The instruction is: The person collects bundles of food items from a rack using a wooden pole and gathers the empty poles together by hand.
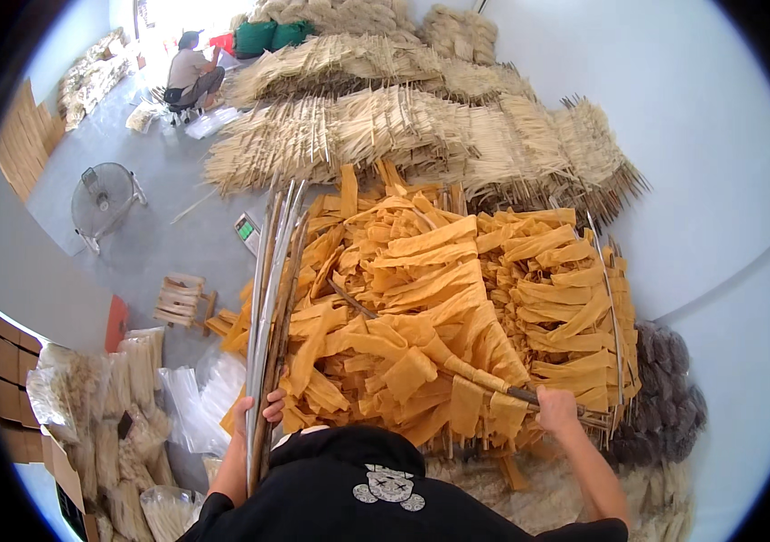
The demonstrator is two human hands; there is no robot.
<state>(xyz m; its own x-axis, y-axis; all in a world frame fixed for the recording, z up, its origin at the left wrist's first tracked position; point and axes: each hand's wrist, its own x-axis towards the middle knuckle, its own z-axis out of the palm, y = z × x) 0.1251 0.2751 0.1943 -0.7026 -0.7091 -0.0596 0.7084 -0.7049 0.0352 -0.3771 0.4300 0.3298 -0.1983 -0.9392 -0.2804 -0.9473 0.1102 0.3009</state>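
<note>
My left hand (pixel 259 411) is closed around a bundle of long poles (pixel 269 289), some silvery and some brown, standing roughly upright. My right hand (pixel 557 410) grips the dark end of a stick (pixel 522 395) that slants up to the left. Limp orange-yellow strips (pixel 407 357) hang over this stick, hiding part of its length. Beneath it and beyond lies a broad heap of similar orange-yellow strips (pixel 430 248), many draped in rows over poles. What the strips are made of I cannot tell.
Pale bundles (pixel 385 126) are stacked behind the heap. A floor fan (pixel 103 199), a small wooden stool (pixel 180 299) and a scale (pixel 247 233) stand left. Clear plastic bags (pixel 209 397) lie near my left arm; dark bundles (pixel 662 388) sit right. Another person (pixel 191 74) crouches far left.
</note>
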